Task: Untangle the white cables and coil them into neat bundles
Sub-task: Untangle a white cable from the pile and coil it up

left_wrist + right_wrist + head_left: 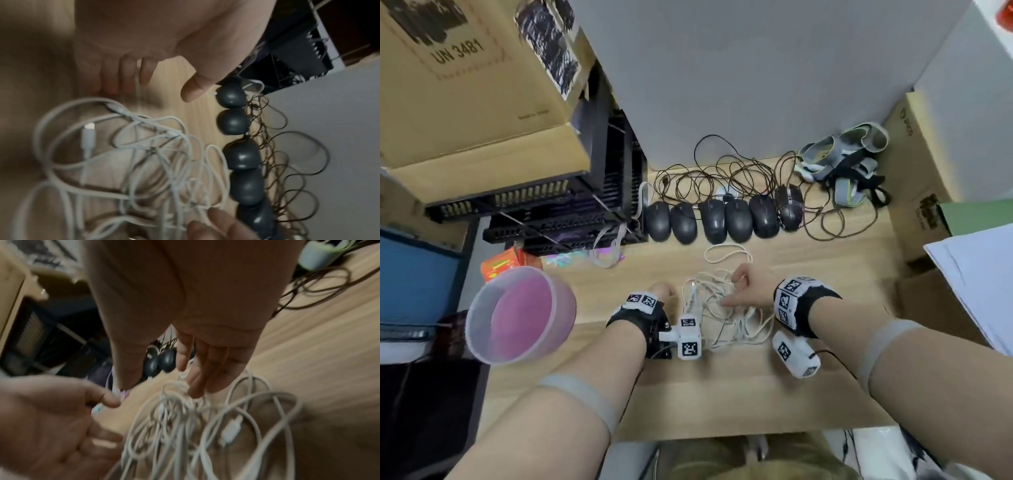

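Dim, motion-blurred wrist views

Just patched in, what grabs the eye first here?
A tangle of white cables sprawls mid-desk, with the right hand reaching into its far edge and the left hand open just beside it. Behind them, a row of dark computer mice lines up, black cords piled behind.

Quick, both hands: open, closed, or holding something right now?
Left hand: open, fingers relaxed beside the white cables, holding nothing.
Right hand: fingers down in the cable tangle; whether it pinches a strand cannot be told.
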Demonstrator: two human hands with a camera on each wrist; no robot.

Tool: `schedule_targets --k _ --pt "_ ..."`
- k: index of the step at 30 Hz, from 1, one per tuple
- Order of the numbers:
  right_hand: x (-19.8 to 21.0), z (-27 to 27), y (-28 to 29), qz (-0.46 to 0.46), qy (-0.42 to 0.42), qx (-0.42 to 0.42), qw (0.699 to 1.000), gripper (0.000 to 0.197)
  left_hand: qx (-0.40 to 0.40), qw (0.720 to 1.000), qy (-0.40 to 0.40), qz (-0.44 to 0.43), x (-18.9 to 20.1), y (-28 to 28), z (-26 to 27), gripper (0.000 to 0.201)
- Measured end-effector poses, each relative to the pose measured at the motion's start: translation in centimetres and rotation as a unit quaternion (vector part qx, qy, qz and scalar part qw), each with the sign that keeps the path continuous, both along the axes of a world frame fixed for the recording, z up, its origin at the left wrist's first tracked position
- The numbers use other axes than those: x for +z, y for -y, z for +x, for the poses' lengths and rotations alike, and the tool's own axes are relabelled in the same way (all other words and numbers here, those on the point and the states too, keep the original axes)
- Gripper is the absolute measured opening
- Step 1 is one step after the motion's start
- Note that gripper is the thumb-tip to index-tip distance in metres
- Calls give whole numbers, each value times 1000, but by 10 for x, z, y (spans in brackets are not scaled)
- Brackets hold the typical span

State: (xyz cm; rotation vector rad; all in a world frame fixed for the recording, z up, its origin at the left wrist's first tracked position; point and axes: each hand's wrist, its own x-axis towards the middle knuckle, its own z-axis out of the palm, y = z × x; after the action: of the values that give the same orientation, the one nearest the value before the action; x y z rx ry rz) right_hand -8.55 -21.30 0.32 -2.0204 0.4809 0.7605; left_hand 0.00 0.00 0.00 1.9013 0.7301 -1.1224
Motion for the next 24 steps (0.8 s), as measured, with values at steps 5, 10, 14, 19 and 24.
schedule_targets --k 5,10,14,19,24 --pt "-31 -7 -26 -93 22 111 989 47 -75 995 -41 44 -24 0 -14 24" --pt "-35 -3 -22 -136 2 144 980 6 -130 987 -85 40 -23 5 -10 21" --pt "-21 4 -2 -152 8 149 977 11 -211 967 -134 40 -6 19 0 23" --pt "-3 7 16 -163 11 164 973 12 -359 929 -12 86 -4 37 -4 31" --pt "-2 3 21 -171 -4 183 968 27 -481 861 100 130 -13 46 -9 26"
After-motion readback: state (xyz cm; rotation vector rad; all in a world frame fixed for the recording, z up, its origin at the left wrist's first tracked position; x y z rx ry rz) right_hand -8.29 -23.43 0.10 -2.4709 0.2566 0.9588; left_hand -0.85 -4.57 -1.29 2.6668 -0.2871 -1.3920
